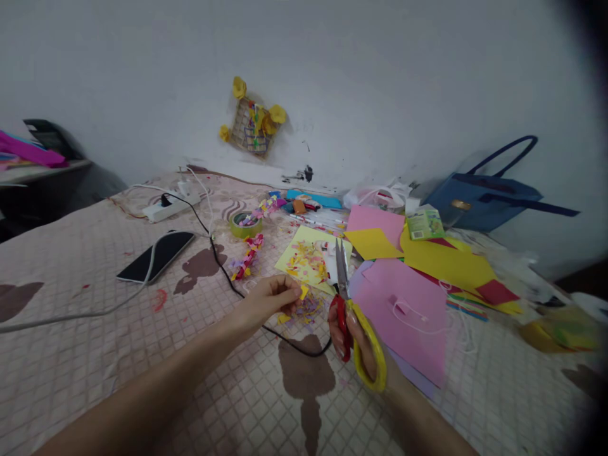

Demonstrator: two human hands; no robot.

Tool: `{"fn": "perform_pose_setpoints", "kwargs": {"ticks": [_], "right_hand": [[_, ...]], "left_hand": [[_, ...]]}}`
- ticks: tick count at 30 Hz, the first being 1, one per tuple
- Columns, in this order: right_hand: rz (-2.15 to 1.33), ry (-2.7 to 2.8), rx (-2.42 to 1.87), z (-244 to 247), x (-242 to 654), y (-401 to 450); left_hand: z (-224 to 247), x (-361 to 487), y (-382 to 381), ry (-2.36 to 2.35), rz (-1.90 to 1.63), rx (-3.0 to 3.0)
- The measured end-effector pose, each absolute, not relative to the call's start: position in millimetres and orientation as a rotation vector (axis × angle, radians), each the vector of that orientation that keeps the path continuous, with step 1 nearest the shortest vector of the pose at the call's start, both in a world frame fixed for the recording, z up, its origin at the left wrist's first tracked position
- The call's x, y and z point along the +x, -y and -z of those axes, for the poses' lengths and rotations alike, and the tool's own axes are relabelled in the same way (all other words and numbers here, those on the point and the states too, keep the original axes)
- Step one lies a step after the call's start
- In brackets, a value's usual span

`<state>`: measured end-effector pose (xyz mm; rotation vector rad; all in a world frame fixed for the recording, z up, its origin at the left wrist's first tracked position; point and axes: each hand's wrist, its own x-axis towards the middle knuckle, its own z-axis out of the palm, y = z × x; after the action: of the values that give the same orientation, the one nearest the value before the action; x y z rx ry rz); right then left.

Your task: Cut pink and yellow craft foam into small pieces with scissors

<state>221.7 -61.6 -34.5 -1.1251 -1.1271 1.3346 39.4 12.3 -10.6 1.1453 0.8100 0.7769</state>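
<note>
Between thumb and fingertips, my left hand [278, 296] pinches a small yellow paper piece [304, 292]. My right hand [354, 335] has its fingers through the red and yellow handles of a pair of scissors [342, 272], whose blades point up and away, slightly apart. The blades are to the right of the yellow piece and do not touch it. Below and beside my left fingertips lie purple and yellow paper scraps [311, 307]. Just beyond, a pale yellow sheet [301, 237] bears many small yellow, red and orange cuttings.
Pink sheets [408, 316] and yellow sheets [446, 263] lie at the right, before a blue bag [489, 196]. A black cable [304, 350] runs beneath my left wrist. Leftward are a phone [156, 256], power strip [171, 206], tape roll [246, 229] and paper garland [249, 256].
</note>
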Motion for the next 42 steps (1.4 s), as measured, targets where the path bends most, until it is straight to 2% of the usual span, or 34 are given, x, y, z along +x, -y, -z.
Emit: {"fn": "perform_pose_setpoints", "kwargs": {"ticks": [11,18,27,42], "right_hand": [[-1.319,1.282,-1.165,33.3,227.5,65.7],[-1.128,1.484,-1.145,19.0,230.2,75.9],[-1.329,1.357,-1.295,17.9,222.2,83.2],[-1.188,1.557,-1.399,27.0,225.0,59.8]], "left_hand": [[6.2,37.8,-9.2,-0.803,-0.795,1.116],[0.0,36.4,-9.6,-0.821,-0.881,1.068],[-5.3,35.6,-5.5,-0.789,-0.909,1.073],[-14.5,42.6,-17.7,-0.742,-1.098,1.11]]}}
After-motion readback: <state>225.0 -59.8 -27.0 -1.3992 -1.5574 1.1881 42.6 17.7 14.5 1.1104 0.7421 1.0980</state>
